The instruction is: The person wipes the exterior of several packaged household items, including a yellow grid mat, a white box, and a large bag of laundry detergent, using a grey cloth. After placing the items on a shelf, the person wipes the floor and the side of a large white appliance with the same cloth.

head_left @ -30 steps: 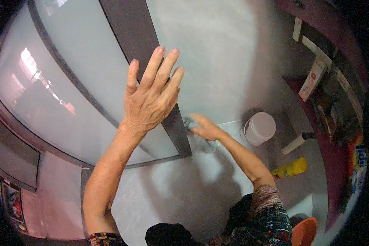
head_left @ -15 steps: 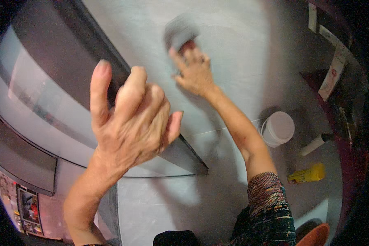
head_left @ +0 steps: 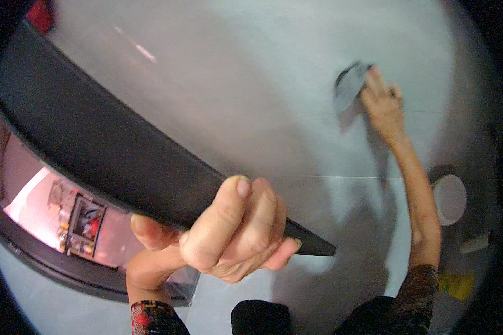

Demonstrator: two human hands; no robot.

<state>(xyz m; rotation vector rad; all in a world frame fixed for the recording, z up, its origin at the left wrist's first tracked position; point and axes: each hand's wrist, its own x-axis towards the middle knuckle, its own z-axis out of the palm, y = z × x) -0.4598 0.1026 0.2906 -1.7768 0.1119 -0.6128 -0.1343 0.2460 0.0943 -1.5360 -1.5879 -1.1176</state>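
Note:
My right hand (head_left: 384,106) reaches far forward and presses a folded grey cloth (head_left: 350,87) against the pale grey floor (head_left: 318,72). Its fingers lie over the cloth's right side. My left hand (head_left: 237,234) is raised in front, close to the camera, with fingers loosely bent and apart. Nothing shows between them. It overlaps the lower edge of a long dark panel (head_left: 117,134), and whether it touches that panel I cannot tell.
A round white tub (head_left: 450,199) stands beyond my right forearm, with a yellow container (head_left: 456,286) nearer to me. The dark panel runs diagonally from far left to the middle. Under it is a glossy pink-lit surface (head_left: 120,243). Something red (head_left: 40,15) lies far left.
My view has shifted, and the dark panel lies more across it. My right hand has swept rightward with the cloth. My left hand appears lower and further right, its fingers turned.

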